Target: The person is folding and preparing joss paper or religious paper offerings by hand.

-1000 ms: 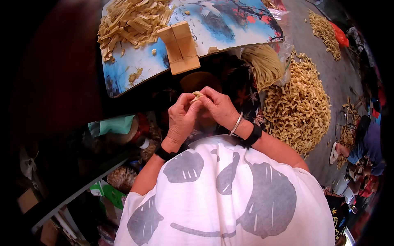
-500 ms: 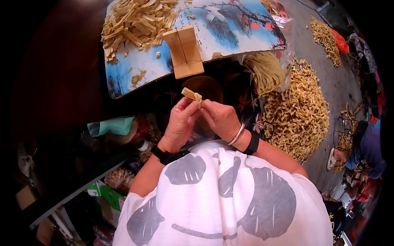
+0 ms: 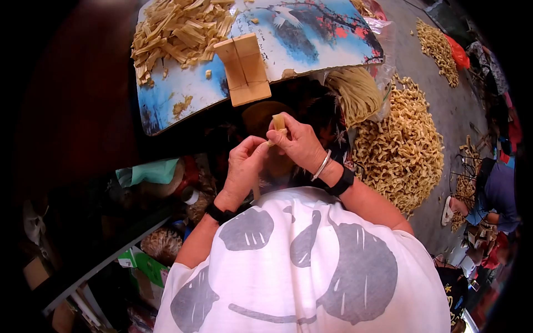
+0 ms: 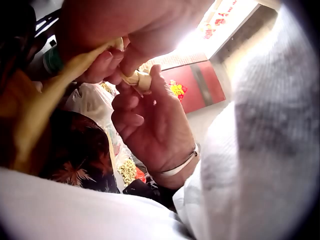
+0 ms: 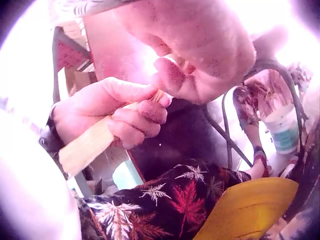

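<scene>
A flat pale-yellow strip point(image 3: 278, 122), looking like bean curd skin, stretches between both hands over the lap. My left hand point(image 3: 243, 169) grips it with curled fingers, and a long tail hangs below that palm, plain in the right wrist view as a wide strip point(image 5: 89, 146). Thumb and fingers of my right hand point(image 3: 301, 145) pinch the other end, which sticks up above the fingertips. In the left wrist view the braceleted right hand point(image 4: 155, 122) holds a short bent part of the strip point(image 4: 142, 81). Fingers hide the middle.
Ahead lies a painted board point(image 3: 194, 91) bearing a heap of cut strips point(image 3: 183, 33) and a wooden L-shaped block point(image 3: 244, 69). At right are a bundle of long strips point(image 3: 355, 94) and a big pile of small knotted pieces point(image 3: 400, 150). A yellow basin point(image 5: 247, 210) sits low, near the lap.
The hands were close together; they now stand slightly apart. The strip's end, which pointed up and left by the left hand, now stands up in the right hand's fingers.
</scene>
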Demonstrator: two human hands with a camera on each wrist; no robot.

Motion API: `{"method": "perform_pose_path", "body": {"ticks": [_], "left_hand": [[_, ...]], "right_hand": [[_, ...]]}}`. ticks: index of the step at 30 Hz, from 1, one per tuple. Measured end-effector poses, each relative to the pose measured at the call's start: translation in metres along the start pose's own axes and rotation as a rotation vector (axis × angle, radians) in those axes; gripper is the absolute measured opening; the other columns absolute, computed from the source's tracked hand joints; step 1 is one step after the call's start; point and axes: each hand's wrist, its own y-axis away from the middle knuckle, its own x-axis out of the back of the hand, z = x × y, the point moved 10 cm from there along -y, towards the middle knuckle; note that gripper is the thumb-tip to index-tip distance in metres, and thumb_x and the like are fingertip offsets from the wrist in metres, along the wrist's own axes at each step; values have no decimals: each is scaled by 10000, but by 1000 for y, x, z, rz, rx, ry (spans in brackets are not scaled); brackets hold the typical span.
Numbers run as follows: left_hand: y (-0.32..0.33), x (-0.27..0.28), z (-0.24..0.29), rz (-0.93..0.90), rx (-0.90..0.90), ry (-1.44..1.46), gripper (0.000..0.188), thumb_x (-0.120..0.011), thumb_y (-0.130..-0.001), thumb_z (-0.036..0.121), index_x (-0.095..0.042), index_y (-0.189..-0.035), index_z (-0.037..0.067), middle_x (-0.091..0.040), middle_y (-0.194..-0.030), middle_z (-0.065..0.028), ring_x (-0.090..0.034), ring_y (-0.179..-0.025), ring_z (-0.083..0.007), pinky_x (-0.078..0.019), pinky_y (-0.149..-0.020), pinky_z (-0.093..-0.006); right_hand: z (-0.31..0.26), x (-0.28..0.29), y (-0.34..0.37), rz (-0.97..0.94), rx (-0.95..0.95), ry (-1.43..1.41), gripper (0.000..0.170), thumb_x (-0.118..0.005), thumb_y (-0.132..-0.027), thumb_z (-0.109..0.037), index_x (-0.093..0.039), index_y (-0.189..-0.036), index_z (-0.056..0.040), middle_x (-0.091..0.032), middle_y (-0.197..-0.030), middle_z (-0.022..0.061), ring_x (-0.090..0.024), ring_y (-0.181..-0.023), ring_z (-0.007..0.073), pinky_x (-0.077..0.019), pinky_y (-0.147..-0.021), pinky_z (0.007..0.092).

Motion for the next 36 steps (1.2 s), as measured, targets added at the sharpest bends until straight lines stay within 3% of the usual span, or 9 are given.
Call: {"method": "perform_pose_path", "body": {"ticks": [5, 11, 14, 17, 22, 27, 29, 33, 36], "left_hand": [[-1, 3, 4, 36, 13, -54, 125, -594, -985, 158, -654, -1015, 53, -507, -722, 71, -379, -562, 3, -291, -481, -169], [0, 13, 6, 57, 6, -95, 154, -583, -991, 166, -676, -989, 43, -477, -686, 92, -355, -532, 5, -276, -468, -168], [8, 21, 1, 41, 43, -73, 163, -580, -992, 168, -677, -974, 38, -475, -686, 94, -352, -534, 8, -271, -470, -166], [9, 26, -5, 2, 96, -6, 172, -582, -992, 175, -674, -959, 34, -479, -682, 91, -360, -545, 7, -275, -475, -167], [3, 5, 7, -163, -76, -210, 195, -575, -998, 198, -664, -937, 36, -505, -676, 65, -410, -560, -17, -318, -494, -173], [6, -7, 1, -119, 90, -49, 192, -578, -998, 202, -664, -934, 42, -512, -677, 59, -432, -580, -31, -330, -515, -173], [7, -7, -3, -93, 108, 7, 190, -583, -996, 195, -670, -925, 41, -501, -678, 65, -420, -585, -26, -315, -510, -176], [8, 9, 23, -2, -160, -198, 203, -592, -992, 188, -685, -911, 27, -467, -683, 88, -358, -597, -11, -269, -511, -190], [16, 20, 12, -35, -54, -245, 190, -592, -990, 177, -681, -926, 22, -478, -693, 90, -369, -609, -12, -281, -527, -186]], "right_hand": [[3, -11, -4, -253, -11, 35, 284, -729, -879, -264, -606, -1001, -39, -626, -750, 3, -593, -639, 59, -479, -550, 215], [13, -17, -1, -198, -53, -216, 117, -686, -887, -160, -599, -908, -85, -507, -685, -66, -455, -560, 13, -353, -480, 169], [22, -5, 1, -144, -199, -333, 113, -685, -844, -126, -615, -874, -42, -551, -686, -48, -514, -646, 31, -439, -595, 203], [31, -2, 2, -163, -282, -364, 114, -677, -854, -136, -624, -877, -38, -560, -695, -54, -519, -646, 33, -441, -591, 210], [39, -7, -5, -111, -176, -193, 225, -706, -870, -231, -638, -919, -22, -622, -715, 9, -550, -648, 58, -472, -608, 240], [18, -11, -5, -73, 25, -92, 367, -737, -856, -339, -652, -987, -7, -655, -741, 86, -581, -657, 93, -492, -629, 271], [24, -9, -5, -27, 23, -96, 344, -739, -852, -302, -651, -989, 1, -658, -741, 52, -582, -659, 89, -492, -633, 269], [31, -8, -2, -37, -126, -248, 234, -729, -859, -220, -652, -952, -20, -627, -719, -11, -561, -630, 66, -462, -588, 239], [39, -10, 8, -106, -294, -462, 139, -718, -869, -167, -646, -903, -54, -568, -684, -50, -496, -564, 36, -383, -506, 203]]}}
